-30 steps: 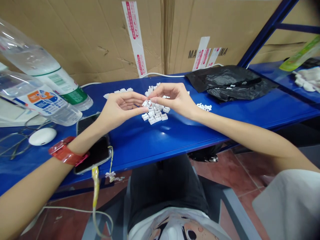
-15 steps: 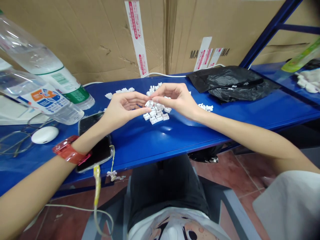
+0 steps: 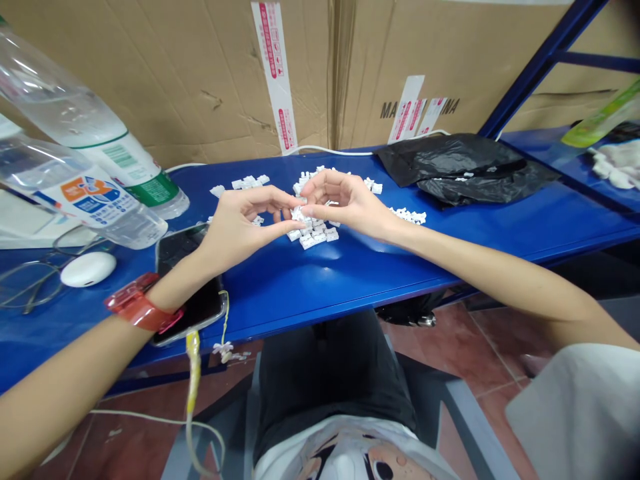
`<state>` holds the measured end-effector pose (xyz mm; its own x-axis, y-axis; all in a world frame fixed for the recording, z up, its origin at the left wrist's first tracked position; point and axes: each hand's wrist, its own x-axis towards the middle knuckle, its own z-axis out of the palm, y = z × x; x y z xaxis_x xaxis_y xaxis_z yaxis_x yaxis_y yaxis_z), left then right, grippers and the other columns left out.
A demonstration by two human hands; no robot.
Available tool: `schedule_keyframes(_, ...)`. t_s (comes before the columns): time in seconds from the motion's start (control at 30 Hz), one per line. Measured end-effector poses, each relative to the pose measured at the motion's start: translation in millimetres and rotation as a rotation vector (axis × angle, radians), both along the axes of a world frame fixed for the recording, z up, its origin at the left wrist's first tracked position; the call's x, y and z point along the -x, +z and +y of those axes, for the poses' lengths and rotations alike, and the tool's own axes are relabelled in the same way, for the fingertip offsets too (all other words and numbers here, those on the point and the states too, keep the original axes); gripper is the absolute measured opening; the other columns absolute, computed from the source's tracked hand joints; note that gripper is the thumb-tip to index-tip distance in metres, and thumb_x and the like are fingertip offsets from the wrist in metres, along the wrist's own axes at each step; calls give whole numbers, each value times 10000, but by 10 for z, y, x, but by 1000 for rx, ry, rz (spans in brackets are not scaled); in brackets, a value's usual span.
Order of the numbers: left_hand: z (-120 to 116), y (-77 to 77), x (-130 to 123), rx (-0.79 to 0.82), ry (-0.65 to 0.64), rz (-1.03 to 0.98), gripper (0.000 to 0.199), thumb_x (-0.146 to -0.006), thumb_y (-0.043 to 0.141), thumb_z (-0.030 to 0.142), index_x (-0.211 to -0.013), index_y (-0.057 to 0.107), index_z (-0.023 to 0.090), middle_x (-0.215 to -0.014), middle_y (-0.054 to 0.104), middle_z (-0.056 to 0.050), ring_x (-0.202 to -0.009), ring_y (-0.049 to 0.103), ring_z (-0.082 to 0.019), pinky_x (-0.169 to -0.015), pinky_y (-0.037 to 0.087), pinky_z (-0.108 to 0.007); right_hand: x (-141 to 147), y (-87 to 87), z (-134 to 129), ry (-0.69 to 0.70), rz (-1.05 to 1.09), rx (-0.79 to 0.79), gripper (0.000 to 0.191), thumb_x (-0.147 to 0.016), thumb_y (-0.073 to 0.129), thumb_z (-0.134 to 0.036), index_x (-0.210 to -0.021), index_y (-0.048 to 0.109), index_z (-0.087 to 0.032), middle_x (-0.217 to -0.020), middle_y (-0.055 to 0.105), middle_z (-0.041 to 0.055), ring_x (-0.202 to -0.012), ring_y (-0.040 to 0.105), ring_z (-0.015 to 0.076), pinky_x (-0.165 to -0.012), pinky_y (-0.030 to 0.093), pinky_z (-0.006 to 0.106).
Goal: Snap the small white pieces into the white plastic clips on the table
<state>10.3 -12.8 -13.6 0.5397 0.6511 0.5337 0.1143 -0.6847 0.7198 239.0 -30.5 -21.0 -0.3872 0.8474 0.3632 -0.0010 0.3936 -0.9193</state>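
My left hand [image 3: 245,220], with a red watch [image 3: 143,303] on the wrist, curves in from the left, its thumb and index fingertips closed around a small white plastic piece [image 3: 299,214]. From the right, my right hand [image 3: 347,200] meets it, thumb and fingers pinched together at the same spot. The fingertips hide most of what they grip. Under and just in front of the hands lies a pile of similar white plastic pieces [image 3: 319,235]. More white pieces [image 3: 250,182] are scattered behind my left hand, and others [image 3: 411,216] lie beside my right wrist.
Two plastic bottles [image 3: 150,190] lean at left, near glasses [image 3: 30,283], a white oval case [image 3: 89,269] and a phone [image 3: 193,310] with a cable. A black plastic bag [image 3: 465,167] lies on the blue table [image 3: 280,293] at right. Cardboard boxes [image 3: 200,67] stand behind.
My right hand has shifted slightly, uncovering white pieces behind it. The left fingers have curled a little differently around the small piece. Both hands stay over the pile.
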Motion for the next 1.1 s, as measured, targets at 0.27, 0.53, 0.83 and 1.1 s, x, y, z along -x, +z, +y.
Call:
schedule_keyframes(0.27, -44, -14, -13, -133, -40, -66, 189, -842, 945, 384, -978, 856, 287, -782, 771, -9, -679, 681, -176, -675, 586, -331, 12, 2, -22, 177, 13, 97, 295, -879, 863, -363, -1005, 677, -172, -859, 761, 8, -789, 669, 115, -727, 508, 259)
schedule_keyframes(0.53, -32, 15, -73, 41, -32, -139, 246, -804, 950, 261, -1017, 827, 256, -1009, 843, -22, -925, 809, -229, -842, 694, -339, -361, 352, 71, -8, -273, -135, 301, -932, 808, -455, -926, 719, -167, -840, 749, 24, -756, 625, 124, -694, 486, 276)
schedule_keyframes(0.83, -25, 50, -68, 270, 38, -99, 250, -801, 898, 307, -998, 777, 211, -851, 835, -56, -752, 807, -253, -689, 672, -371, -927, 221, 356, -231, -921, -255, 194, -705, 921, -185, -641, 739, -209, -576, 660, -15, -515, 520, 110, -524, 366, 304)
schedule_keyframes(1.1, 9, 19, -74, 216, 7, -87, 273, -723, 939, 302, -919, 756, 253, -927, 787, -24, -728, 719, -175, -690, 667, -325, -684, 160, 234, -287, -849, -290, 247, -663, 736, 20, -640, 652, -211, -627, 639, -20, -570, 464, 110, -617, 352, 326)
